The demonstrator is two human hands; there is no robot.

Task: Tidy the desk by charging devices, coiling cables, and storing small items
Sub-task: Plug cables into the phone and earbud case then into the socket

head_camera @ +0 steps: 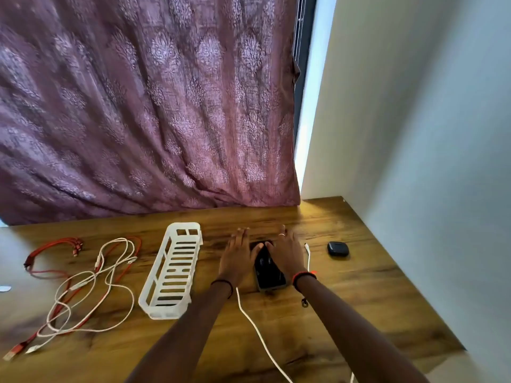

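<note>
A black phone (269, 273) lies flat on the wooden desk (345, 294), screen up. My left hand (239, 257) lies flat on the desk against the phone's left edge, fingers straight, thumb touching the phone's top. My right hand (287, 255) lies the same way on the phone's right side, its thumb also at the top. A white charging cable (258, 331) runs from the front edge up under my left wrist; another white stretch with a plug (307, 254) shows right of my right hand. A small dark earbuds case (338, 248) sits further right.
A white slotted plastic basket (172, 269) lies left of my hands. Tangled red and white cables (91, 280) spread over the desk's left part. A purple patterned curtain (143, 106) hangs behind the desk, and a white wall (428, 134) borders its right side.
</note>
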